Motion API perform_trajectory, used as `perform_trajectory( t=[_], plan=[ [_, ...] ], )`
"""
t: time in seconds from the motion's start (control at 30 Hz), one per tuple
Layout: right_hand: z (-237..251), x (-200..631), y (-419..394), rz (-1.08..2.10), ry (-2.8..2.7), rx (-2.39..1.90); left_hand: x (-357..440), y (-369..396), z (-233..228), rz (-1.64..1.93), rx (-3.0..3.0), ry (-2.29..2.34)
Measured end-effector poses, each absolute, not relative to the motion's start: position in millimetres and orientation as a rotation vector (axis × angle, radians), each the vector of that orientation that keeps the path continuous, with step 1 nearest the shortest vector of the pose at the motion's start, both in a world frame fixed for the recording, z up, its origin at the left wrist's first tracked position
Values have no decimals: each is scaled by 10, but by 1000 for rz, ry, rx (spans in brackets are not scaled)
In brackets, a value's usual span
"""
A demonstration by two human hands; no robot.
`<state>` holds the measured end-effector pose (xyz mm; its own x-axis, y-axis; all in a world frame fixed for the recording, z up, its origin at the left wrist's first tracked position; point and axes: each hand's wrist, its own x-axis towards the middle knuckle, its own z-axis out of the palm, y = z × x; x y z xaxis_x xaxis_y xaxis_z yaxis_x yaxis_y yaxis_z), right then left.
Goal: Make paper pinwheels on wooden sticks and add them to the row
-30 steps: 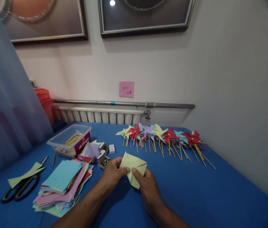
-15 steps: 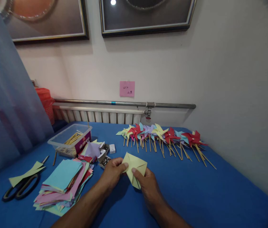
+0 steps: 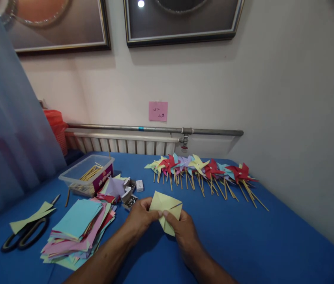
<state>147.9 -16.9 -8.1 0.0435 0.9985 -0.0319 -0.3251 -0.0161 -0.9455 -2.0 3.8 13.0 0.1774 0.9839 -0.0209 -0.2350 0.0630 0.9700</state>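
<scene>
A pale yellow paper square [image 3: 164, 203] with slits cut in from its corners is held between both hands above the blue cloth. My left hand [image 3: 142, 216] pinches its left side, thumb on top and fingers behind. On the lower right, my right hand [image 3: 181, 228] grips the sheet with its thumb pressed near the middle. The two thumb tips almost meet. Just beyond my left hand are small open boxes of metal pins [image 3: 130, 200]. A stack of coloured paper [image 3: 76, 221] lies to the left of my left forearm.
Scissors [image 3: 26, 236] with yellow paper scraps [image 3: 33, 217] over them lie far left. Behind the stack stand a clear plastic box [image 3: 87, 173] of wooden sticks and folded purple paper [image 3: 115, 186]. Several finished pinwheels [image 3: 198, 163] line the back right. A radiator pipe [image 3: 155, 129] runs along the wall.
My left thumb has slid inward across the paper toward my right thumb. The yellow square has turned slightly and shifted a little to the left.
</scene>
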Motion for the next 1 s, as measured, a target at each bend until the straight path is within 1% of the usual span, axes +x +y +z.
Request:
perform_trajectory(
  t=[0.7,1.0],
  plan=[
    [-99,1479,-167,1385,-917,-998,-20,25,178,1165,1067,898],
    [-83,1487,-156,1333,-932,-1057,-33,38,165,1150,1107,896]
  ],
)
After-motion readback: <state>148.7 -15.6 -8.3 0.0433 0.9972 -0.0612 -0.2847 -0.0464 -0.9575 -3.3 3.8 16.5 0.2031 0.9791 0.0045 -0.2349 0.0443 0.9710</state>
